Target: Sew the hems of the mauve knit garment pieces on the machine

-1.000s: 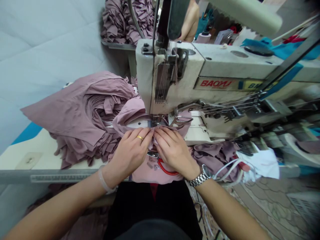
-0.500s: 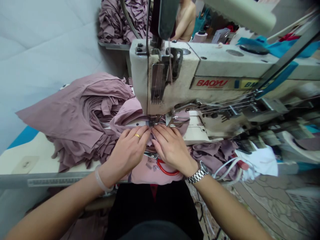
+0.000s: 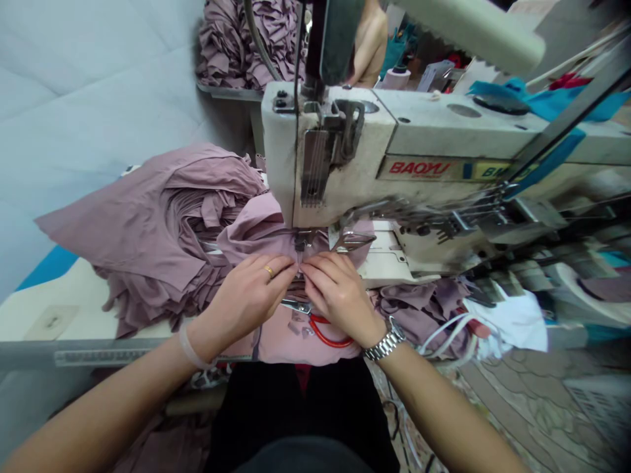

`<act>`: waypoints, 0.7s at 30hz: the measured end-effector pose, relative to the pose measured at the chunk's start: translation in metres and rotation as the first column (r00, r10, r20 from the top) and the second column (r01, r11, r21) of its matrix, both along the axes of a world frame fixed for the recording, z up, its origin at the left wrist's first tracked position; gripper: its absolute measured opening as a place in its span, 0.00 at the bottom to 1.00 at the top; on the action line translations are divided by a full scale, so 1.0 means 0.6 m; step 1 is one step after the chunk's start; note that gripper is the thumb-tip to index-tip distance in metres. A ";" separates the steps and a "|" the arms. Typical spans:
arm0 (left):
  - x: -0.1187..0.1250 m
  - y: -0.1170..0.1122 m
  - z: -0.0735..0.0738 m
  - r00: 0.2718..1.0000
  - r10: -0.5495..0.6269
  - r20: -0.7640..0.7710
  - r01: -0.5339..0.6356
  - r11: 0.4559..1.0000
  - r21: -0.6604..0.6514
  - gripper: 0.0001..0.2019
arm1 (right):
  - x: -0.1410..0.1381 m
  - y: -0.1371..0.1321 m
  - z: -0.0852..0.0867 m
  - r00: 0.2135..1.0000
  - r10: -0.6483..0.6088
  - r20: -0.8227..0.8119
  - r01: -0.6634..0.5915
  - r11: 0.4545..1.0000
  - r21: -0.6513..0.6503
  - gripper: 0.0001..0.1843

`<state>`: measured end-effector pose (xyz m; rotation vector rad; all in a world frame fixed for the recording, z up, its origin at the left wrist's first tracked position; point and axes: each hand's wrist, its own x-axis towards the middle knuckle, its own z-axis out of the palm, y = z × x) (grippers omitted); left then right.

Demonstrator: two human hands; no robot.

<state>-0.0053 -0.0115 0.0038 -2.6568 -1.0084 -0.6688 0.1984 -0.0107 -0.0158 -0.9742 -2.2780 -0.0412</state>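
My left hand (image 3: 256, 289) and my right hand (image 3: 338, 292) meet fingertip to fingertip just in front of the presser foot (image 3: 302, 240) of a sewing machine (image 3: 340, 164). Both pinch the near edge of a mauve fabric piece (image 3: 259, 230), which runs under the needle area and spreads to either side of it. The fingers are bent and pressed together on the cloth. Below my right palm lie scissors (image 3: 330, 335) with red handles, on a pink cloth pad (image 3: 280, 341) at the table's front edge. Part of the scissors is hidden by the hand.
Left of the machine lies a large pile of mauve cut pieces (image 3: 162, 217). More mauve fabric (image 3: 424, 305) and a white cloth (image 3: 513, 322) are on the right. Behind stands another heap (image 3: 236, 46), near a person's arm (image 3: 369, 46) and a thread cone (image 3: 396, 77).
Both hands have drawn slightly back toward me from the presser foot. Their fingers have gone from lying flatter on the fabric to pinching its edge.
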 end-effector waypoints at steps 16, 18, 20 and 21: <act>-0.003 0.018 -0.004 1.000 -0.006 0.012 0.006 1.000 0.012 0.14 | -0.003 0.034 0.001 0.995 -0.091 0.032 0.094 0.993 -0.077 0.12; -0.003 0.017 -0.008 1.000 0.004 0.005 -0.004 1.000 0.019 0.15 | -0.003 0.031 0.003 0.996 -0.085 0.016 0.086 0.994 -0.071 0.13; -0.003 0.015 -0.011 1.000 0.014 -0.012 -0.014 0.999 0.030 0.16 | -0.003 0.026 0.006 0.997 -0.063 0.039 0.065 0.997 -0.047 0.13; -0.003 0.015 -0.012 1.000 0.020 -0.022 -0.019 0.999 0.034 0.16 | -0.002 0.024 0.008 0.997 -0.055 0.061 0.057 0.998 -0.034 0.13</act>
